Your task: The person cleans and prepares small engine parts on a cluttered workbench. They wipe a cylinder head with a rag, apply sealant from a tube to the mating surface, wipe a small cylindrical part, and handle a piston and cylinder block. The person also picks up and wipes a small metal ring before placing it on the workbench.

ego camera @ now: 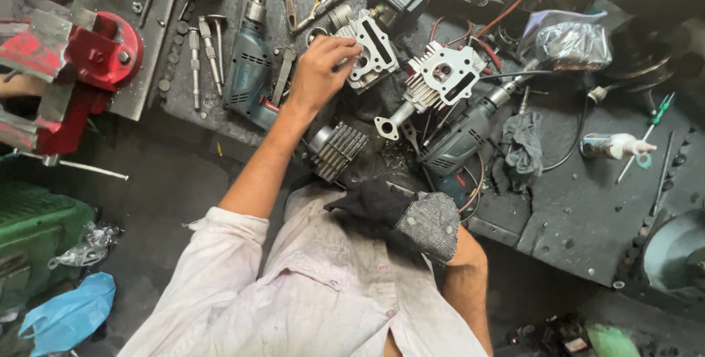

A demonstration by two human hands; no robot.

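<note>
My left hand [319,70] reaches out over the dark workbench [573,210], and its fingers grip the edge of a grey metal cylinder head [373,52]. A second cylinder head [444,74] with cooling fins lies just right of it. A finned engine cylinder [338,150] lies on the bench beside my left forearm. My right hand [385,208] wears a dark glove with a grey cuff and rests close to my chest at the bench edge. Whether that hand holds anything is hidden.
A teal electric drill [250,70] lies left of my hand; another drill [463,133] lies right. Engine valves [205,41], pliers, a red vise [95,56], a rag [523,140], a white tube [613,145] and a plastic bag [573,45] crowd the bench. A green crate [37,232] stands below left.
</note>
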